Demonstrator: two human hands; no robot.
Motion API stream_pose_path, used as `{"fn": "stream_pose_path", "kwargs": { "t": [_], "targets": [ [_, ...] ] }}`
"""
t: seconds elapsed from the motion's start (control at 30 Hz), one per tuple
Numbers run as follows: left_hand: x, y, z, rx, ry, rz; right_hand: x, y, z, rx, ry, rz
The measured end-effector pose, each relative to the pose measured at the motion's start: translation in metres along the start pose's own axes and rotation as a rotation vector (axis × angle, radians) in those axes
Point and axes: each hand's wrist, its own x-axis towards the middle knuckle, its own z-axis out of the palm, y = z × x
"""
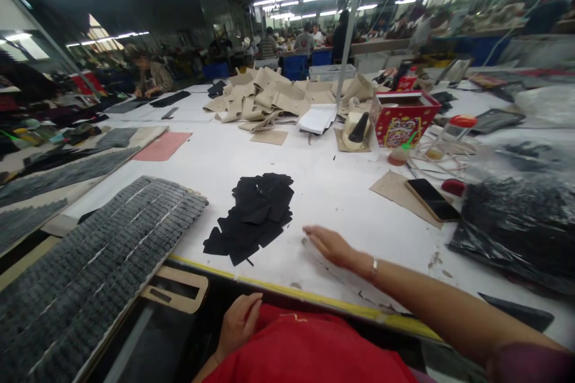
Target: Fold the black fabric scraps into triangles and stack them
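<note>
A heap of black cut pieces [256, 212] lies on the white tabletop [327, 179] in front of me. Just to the right of it, my right hand [330, 245] reaches over the table with its fingers stretched out and nothing in them. A light band circles that wrist. My left hand [240, 320] is below the table's front edge, against the red cloth [309, 350] at my body. Its fingers look bent, and their undersides are hidden, so whether they hold anything does not show.
Left, a board with rows of grey pieces [112, 263] juts past the yellow table edge [287, 293]. Beige pieces [274, 96] are piled behind. At right are a red box [406, 116], a phone [432, 199] and a plastic bag of black material [516, 221]. Other people work farther back.
</note>
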Motion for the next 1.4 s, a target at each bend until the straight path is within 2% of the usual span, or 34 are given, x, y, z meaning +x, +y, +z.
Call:
{"fn": "stream_pose_path", "kwargs": {
  "t": [0.1,0.17,0.2,0.27,0.33,0.43,0.57,0.63,0.7,0.8,0.93,1.07,1.2,1.27,1.33,1.4],
  "targets": [
    [0.014,-0.002,0.001,0.049,-0.018,0.137,0.087,0.043,-0.023,-0.088,0.053,0.146],
    [0.031,-0.001,0.004,0.145,-0.022,0.211,0.121,0.057,-0.018,-0.130,0.032,0.205],
    [0.041,-0.001,0.006,0.209,-0.023,0.225,0.127,0.058,-0.011,-0.151,0.022,0.220],
    [0.063,-0.002,0.011,0.345,-0.029,0.219,0.122,0.054,0.007,-0.190,0.003,0.216],
    [0.087,-0.007,0.016,0.466,-0.050,0.218,0.105,0.049,0.021,-0.225,-0.022,0.173],
    [0.119,-0.017,0.028,0.594,-0.124,0.296,0.092,0.052,0.024,-0.264,-0.064,0.095],
    [0.156,-0.030,0.047,0.615,-0.205,0.388,0.122,0.075,0.011,-0.294,-0.045,0.155],
    [0.172,-0.035,0.051,0.620,-0.228,0.398,0.139,0.083,0.008,-0.302,-0.019,0.219],
    [0.185,-0.038,0.051,0.625,-0.238,0.382,0.143,0.082,0.011,-0.306,-0.007,0.237],
    [0.194,-0.039,0.048,0.618,-0.247,0.352,0.124,0.070,0.018,-0.306,-0.025,0.163],
    [0.189,-0.035,0.051,0.575,-0.315,0.420,0.102,0.064,0.021,-0.295,-0.044,0.075],
    [0.192,-0.035,0.062,0.603,-0.347,0.415,0.126,0.081,0.018,-0.275,-0.019,0.117],
    [0.214,-0.040,0.068,0.678,-0.360,0.326,0.165,0.101,0.014,-0.250,0.008,0.190],
    [0.224,-0.042,0.068,0.711,-0.370,0.286,0.174,0.105,0.010,-0.237,0.007,0.191],
    [0.231,-0.045,0.067,0.743,-0.373,0.249,0.171,0.103,0.008,-0.221,-0.005,0.159],
    [0.236,-0.049,0.064,0.771,-0.362,0.211,0.149,0.089,0.010,-0.207,-0.027,0.100]
  ]
}}
